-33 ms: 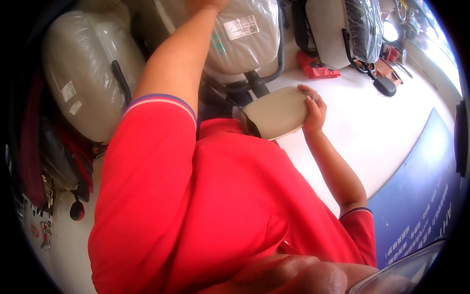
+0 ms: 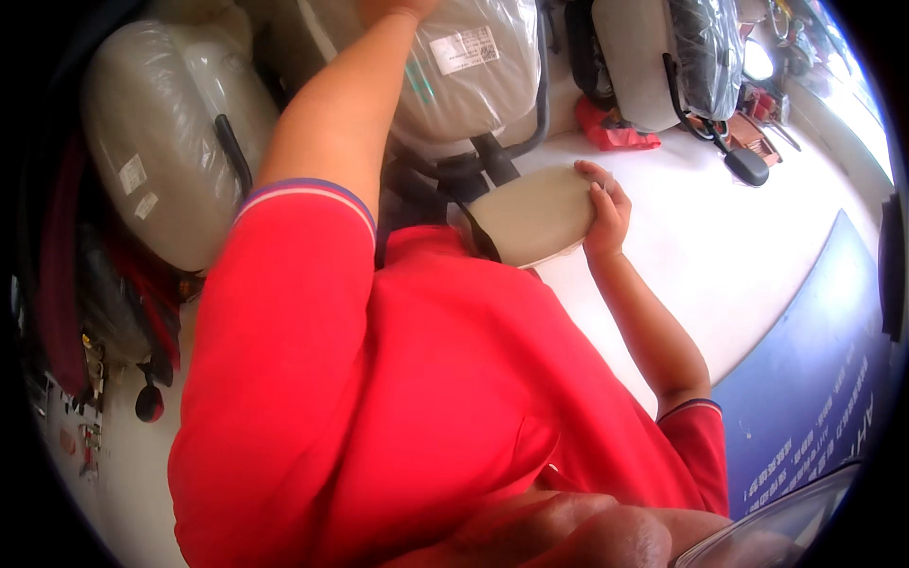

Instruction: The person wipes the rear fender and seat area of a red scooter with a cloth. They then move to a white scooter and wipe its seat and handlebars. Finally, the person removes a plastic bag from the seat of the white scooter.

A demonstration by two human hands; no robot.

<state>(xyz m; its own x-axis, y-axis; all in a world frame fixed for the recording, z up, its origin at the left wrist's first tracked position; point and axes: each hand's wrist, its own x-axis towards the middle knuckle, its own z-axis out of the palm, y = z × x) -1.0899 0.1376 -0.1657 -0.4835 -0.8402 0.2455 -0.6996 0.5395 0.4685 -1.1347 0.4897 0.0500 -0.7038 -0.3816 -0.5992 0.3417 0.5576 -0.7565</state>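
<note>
The right hand [image 2: 606, 213] curls its fingers over the edge of a beige seat pad [image 2: 535, 216]. The left hand [image 2: 398, 8] reaches up against a plastic-wrapped chair [image 2: 469, 71]; its grip is cut off from sight.

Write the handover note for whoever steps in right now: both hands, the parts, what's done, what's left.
Right hand: gripping the edge of the beige oval panel, held just above the white floor.
Left hand: raised to the top of the plastic-wrapped grey seat; mostly cut off by the frame edge, grip unclear.
Done: panel is in hand beside the seat's black frame.
Left: panel looks not yet attached to anything; the join is hidden.
</note>
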